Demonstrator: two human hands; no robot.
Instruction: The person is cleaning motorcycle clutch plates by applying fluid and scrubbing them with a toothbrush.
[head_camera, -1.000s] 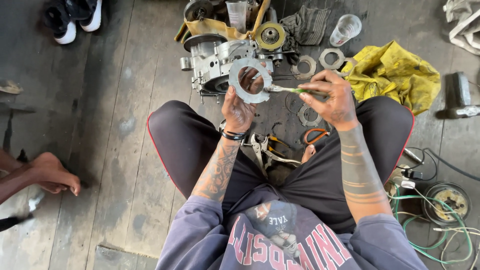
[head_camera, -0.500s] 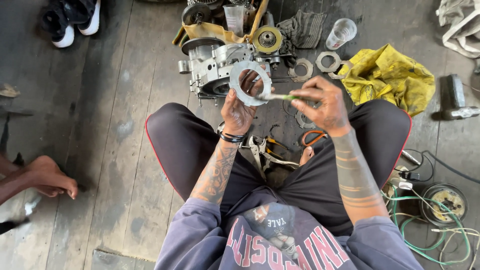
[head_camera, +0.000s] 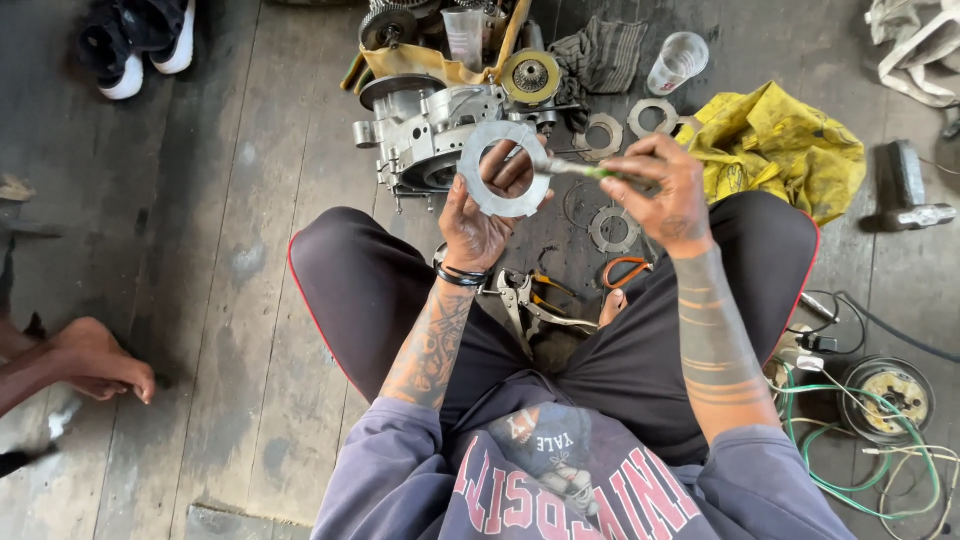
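Purple-grey sweatshirt (head_camera: 560, 480) with big red block lettering outlined in white across the chest, plus a small printed mascot patch in the middle. Sleeves are shoved up to about the elbows. Dark trousers (head_camera: 370, 290) with a thin red piping line running down the outer seam. Left forearm (head_camera: 432, 340) is covered in dense, detailed tattoo work — a couple of black bands (head_camera: 462, 273) sit at that wrist. Right forearm (head_camera: 712, 340) has a stack of solid tattooed stripes ringing it, and there's a small tattoo on the back of the right hand (head_camera: 665, 190) too. Bare feet.
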